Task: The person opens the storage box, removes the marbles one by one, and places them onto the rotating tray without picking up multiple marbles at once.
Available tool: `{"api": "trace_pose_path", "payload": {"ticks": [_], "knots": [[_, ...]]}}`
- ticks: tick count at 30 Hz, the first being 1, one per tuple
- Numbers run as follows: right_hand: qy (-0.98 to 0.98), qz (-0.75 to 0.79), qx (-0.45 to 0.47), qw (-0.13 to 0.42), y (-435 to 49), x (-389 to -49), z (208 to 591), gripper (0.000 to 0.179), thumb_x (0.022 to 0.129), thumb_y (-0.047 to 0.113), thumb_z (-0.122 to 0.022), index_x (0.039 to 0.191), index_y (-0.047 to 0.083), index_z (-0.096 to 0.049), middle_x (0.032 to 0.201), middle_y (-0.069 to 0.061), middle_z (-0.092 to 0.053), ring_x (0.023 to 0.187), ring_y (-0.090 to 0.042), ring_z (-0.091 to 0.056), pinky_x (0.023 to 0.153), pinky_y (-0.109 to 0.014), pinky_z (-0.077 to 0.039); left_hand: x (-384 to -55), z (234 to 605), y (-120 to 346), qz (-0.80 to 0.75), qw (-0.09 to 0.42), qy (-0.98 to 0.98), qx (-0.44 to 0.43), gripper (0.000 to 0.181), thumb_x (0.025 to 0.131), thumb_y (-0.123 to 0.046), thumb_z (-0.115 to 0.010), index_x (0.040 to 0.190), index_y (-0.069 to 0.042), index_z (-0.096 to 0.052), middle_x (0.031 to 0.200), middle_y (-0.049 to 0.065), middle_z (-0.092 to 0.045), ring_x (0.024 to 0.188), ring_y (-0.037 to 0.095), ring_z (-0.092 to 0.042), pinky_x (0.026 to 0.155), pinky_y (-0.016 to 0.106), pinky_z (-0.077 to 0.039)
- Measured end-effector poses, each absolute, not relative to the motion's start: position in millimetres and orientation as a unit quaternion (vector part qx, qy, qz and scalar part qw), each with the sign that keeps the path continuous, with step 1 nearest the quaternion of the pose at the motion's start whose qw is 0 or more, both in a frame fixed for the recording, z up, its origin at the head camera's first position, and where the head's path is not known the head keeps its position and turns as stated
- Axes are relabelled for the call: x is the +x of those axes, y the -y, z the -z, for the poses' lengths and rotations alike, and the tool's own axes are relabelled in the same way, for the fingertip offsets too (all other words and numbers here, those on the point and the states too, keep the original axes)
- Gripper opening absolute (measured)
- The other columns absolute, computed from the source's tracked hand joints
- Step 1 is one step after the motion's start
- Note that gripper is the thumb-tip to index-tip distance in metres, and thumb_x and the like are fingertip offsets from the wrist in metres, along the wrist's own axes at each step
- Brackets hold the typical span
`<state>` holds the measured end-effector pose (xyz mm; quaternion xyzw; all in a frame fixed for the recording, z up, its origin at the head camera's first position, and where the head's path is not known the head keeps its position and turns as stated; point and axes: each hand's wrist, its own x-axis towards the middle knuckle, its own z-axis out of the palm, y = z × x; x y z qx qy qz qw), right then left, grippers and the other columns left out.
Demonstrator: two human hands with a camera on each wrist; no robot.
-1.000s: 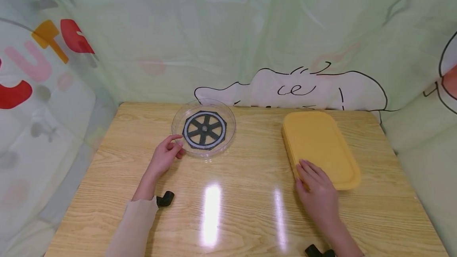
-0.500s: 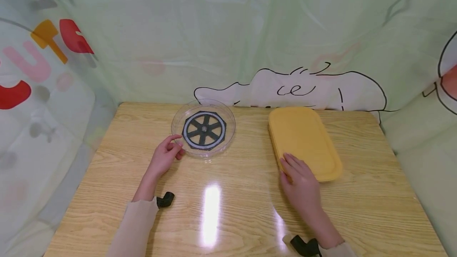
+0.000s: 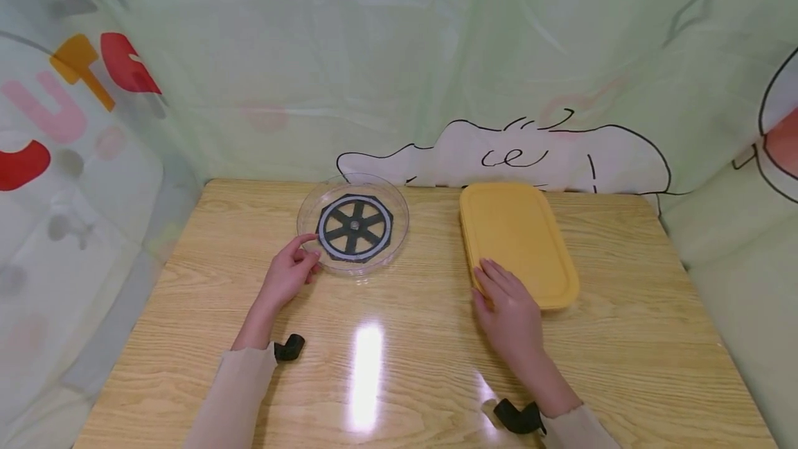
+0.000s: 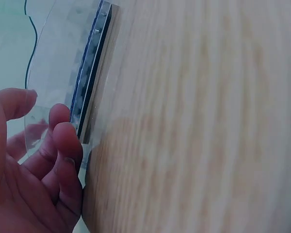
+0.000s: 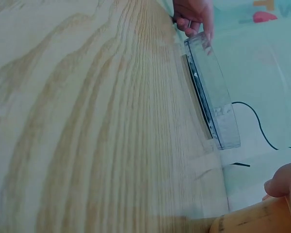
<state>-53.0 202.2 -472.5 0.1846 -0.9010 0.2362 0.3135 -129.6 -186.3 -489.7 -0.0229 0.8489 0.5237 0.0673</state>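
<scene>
A clear round plastic dish [image 3: 399,248] stands at the back left of the table, with a dark six-spoked disc [image 3: 354,226] and its pale ring showing at its base. My left hand [image 3: 288,277] pinches the near-left wall of this dish, one finger over the rim and the others curled low against the outside [image 4: 63,160]. To the right lies a yellow rectangular lidded box [image 3: 517,227], turned slightly askew. My right hand [image 3: 511,317] rests over its front left corner, fingers straight along the lid and thumb at the left edge. Only the side of the box [image 5: 257,218] shows in the right wrist view.
The wooden table [image 3: 411,352] has a glare streak near its front. A printed cloth curtain [image 3: 399,61] hangs right behind the table and along both sides. Black mounts sit at both wrists, the left mount [image 3: 289,348] and the right mount [image 3: 519,416].
The yellow box has slid left and slightly away from me, with my right hand moving along on its lid. My left hand and the clear dish have stayed in place.
</scene>
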Motion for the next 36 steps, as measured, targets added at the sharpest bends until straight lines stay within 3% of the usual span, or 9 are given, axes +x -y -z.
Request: {"api": "trace_pose_path", "payload": {"ticks": [17,29,36], "knots": [[0.904,-0.231,0.188,0.307,-197.5,-54.6,469.8,0.047,0.069,-0.012,-0.080,0.114,-0.008,-0.070,0.120,-0.024,-0.066,0.112,-0.039,-0.063,0.094,-0.053,-0.048,-129.4,498.4,190.5,-0.537,0.067,-0.841,-0.024,0.037,0.102,-0.026,-0.058,0.137,-0.017,-0.053,0.079,0.010,-0.060,0.066,0.024,-0.056,0.064,0.031,-0.047],[0.916,-0.232,0.168,0.283,-196.1,-52.4,470.8,0.047,0.071,-0.008,-0.082,0.117,-0.008,-0.069,0.124,-0.023,-0.065,0.116,-0.037,-0.062,0.097,-0.052,-0.047,-128.3,500.4,191.1,-0.544,0.065,-0.836,-0.023,0.036,0.102,-0.024,-0.059,0.136,-0.016,-0.052,0.080,0.011,-0.061,0.067,0.023,-0.058,0.064,0.030,-0.050],[0.914,-0.243,0.162,0.283,-198.1,-51.8,470.4,0.045,0.072,-0.007,-0.082,0.115,-0.008,-0.070,0.122,-0.022,-0.066,0.115,-0.037,-0.063,0.095,-0.052,-0.048,-128.1,491.6,185.1,-0.544,0.075,-0.836,-0.024,0.040,0.103,-0.018,-0.056,0.141,-0.006,-0.049,0.085,0.024,-0.061,0.071,0.031,-0.059,0.066,0.034,-0.051]]}}
